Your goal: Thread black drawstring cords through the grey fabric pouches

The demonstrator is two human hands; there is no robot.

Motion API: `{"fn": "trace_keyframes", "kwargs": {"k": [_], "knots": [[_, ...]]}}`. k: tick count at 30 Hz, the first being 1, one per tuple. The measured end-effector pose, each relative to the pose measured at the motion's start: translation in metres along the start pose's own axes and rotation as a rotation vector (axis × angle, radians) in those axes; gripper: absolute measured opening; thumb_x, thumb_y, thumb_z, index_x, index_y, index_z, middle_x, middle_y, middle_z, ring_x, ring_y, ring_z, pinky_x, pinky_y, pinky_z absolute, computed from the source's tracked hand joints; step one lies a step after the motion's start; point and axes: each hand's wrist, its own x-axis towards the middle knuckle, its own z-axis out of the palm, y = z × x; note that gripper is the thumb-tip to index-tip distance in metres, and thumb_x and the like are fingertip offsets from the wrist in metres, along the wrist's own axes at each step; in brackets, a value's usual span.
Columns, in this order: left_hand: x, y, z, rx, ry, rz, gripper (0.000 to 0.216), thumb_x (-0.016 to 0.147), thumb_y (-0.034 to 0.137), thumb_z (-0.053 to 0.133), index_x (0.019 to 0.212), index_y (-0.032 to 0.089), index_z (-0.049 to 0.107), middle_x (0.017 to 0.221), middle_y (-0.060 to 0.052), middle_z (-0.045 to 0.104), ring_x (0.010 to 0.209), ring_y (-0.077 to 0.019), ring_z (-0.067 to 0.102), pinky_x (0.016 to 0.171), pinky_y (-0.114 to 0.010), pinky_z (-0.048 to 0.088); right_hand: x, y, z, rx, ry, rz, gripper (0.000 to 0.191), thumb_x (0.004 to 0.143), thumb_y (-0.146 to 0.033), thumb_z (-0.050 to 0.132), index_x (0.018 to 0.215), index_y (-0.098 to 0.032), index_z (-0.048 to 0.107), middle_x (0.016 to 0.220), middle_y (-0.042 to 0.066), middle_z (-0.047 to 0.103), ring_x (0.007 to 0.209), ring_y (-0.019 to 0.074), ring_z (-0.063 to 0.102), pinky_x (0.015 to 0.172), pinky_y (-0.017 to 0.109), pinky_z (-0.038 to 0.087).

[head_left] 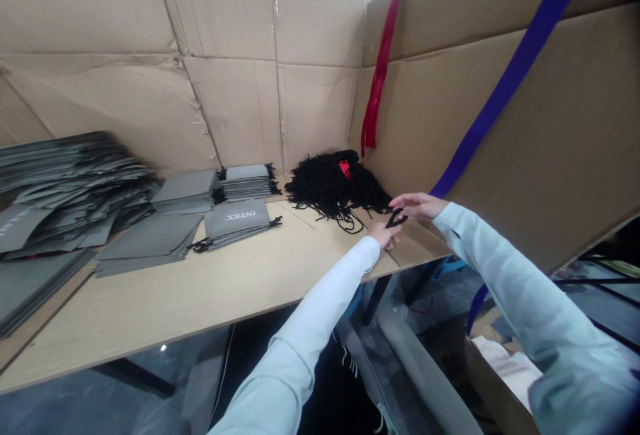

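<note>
Near the right end of the table, my left hand (383,234) is closed on a small black cord (397,218) bent into a loop. Just above and to the right of it, my right hand (421,206) has its fingers curled at the same cord. Which fingers press on the cord is partly hidden. Beyond both hands lies a heap of black cords (320,185) with a small red piece on top.
Grey pouches with black drawstrings (237,216) lie mid-table, one printed INTEX. Taller stacks of grey pouches (75,181) fill the left. Cardboard walls (230,108) enclose the back and right. A red strap (383,61) and a blue strap (510,81) hang at right.
</note>
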Motion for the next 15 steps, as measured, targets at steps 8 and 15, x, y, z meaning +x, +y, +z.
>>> {"fn": "trace_keyframes", "kwargs": {"k": [8, 15], "knots": [[-0.003, 0.006, -0.016, 0.817, 0.016, 0.175, 0.057, 0.058, 0.036, 0.06, 0.107, 0.011, 0.045, 0.106, -0.013, 0.051, 0.097, -0.0223, 0.048, 0.079, -0.028, 0.038, 0.0, 0.054, -0.025, -0.224, 0.272, 0.425, 0.027, 0.054, -0.003, 0.059, 0.079, -0.011, 0.056, 0.078, 0.009, 0.06, 0.068, 0.0185, 0.058, 0.06, 0.031, 0.05], [-0.011, 0.009, -0.062, 1.044, 0.162, -0.1, 0.028, 0.07, 0.024, 0.046, 0.092, 0.013, 0.057, 0.095, -0.014, 0.057, 0.088, -0.0222, 0.054, 0.072, -0.028, 0.041, 0.002, 0.042, -0.022, -0.969, 0.238, 0.441, 0.029, 0.059, -0.015, 0.059, 0.087, -0.014, 0.062, 0.089, 0.01, 0.061, 0.086, 0.0227, 0.055, 0.074, 0.029, 0.044]]}}
